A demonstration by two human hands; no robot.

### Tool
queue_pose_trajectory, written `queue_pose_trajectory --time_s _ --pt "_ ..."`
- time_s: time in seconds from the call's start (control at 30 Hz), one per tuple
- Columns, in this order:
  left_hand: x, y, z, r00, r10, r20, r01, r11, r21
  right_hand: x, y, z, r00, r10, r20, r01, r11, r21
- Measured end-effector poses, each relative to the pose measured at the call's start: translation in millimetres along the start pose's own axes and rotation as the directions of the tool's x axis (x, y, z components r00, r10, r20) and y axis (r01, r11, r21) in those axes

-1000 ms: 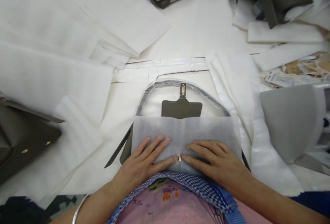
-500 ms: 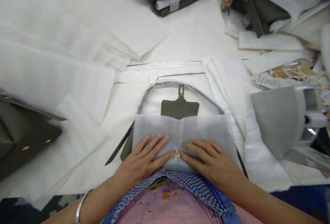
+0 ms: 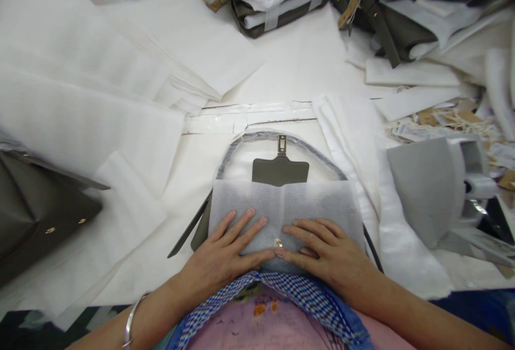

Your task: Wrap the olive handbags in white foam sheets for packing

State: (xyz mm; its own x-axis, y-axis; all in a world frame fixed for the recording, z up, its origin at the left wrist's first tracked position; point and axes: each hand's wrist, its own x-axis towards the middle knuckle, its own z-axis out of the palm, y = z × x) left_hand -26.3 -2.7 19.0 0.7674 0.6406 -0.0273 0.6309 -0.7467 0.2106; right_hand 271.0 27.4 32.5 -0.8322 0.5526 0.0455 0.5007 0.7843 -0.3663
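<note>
Handbag body [image 3: 200, 232] mostly hidden under white sheet [image 3: 277, 205]

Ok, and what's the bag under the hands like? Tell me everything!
The bag looks like dark olive leather and lies on a whitish table. Its flap opens away from the person, ending in a slotted golden plate. The arched handle is wrapped in clear film; a strap sticks out on the person's left. A thin whitish sheet covers its front, with a golden fitting showing. Left fingers and right fingers rest on the sheet.
</note>
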Motion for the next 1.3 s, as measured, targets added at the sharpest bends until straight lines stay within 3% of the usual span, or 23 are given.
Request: queue_pose_trajectory --time_s 0.2,0.33,0.47,0.53,0.63,0.77,0.97,1.13,1.3 --pt "2 -2 0.5 0.999 0.028 -0.045 -0.025 0.998 0.065 -7 2 9 0.999 -0.016 -0.035 0.015 0.999 -0.041" --pt "3 -7 7.0 0.995 0.057 -0.085 -0.047 0.992 0.120 -10 13 18 0.993 -0.102 -0.065 0.094 0.989 -0.110" --pt "5 -13 1.6 0.995 0.071 -0.069 -0.064 0.993 0.102 -4 20 13 0.988 -0.145 -0.048 0.140 0.985 -0.104" --pt "9 -16 -7.4 0.996 0.060 -0.068 -0.055 0.996 0.076 2 20 7 0.992 -0.104 -0.070 0.100 0.993 -0.065" --pt "22 -18 -20.8 0.983 -0.023 -0.183 0.026 1.000 0.013 12 19 1 0.993 -0.021 -0.118 0.019 1.000 -0.019" --pt "43 -17 -24.8 0.947 -0.151 -0.285 0.148 0.988 -0.030 21 22 3 0.988 0.085 -0.131 -0.098 0.990 -0.099" --pt "50 -24 -19.9 0.943 -0.245 -0.227 0.254 0.967 0.012 30 28 -1 0.961 0.250 -0.114 -0.268 0.947 -0.177" --pt "50 -31 -26.7 0.952 -0.263 -0.157 0.267 0.964 0.009 38 31 -11 0.954 0.283 -0.100 -0.296 0.944 -0.147" --pt "55 -37 -36.4 0.955 -0.260 -0.147 0.252 0.965 -0.066 37 34 -18 0.951 0.285 -0.119 -0.287 0.958 -0.002"
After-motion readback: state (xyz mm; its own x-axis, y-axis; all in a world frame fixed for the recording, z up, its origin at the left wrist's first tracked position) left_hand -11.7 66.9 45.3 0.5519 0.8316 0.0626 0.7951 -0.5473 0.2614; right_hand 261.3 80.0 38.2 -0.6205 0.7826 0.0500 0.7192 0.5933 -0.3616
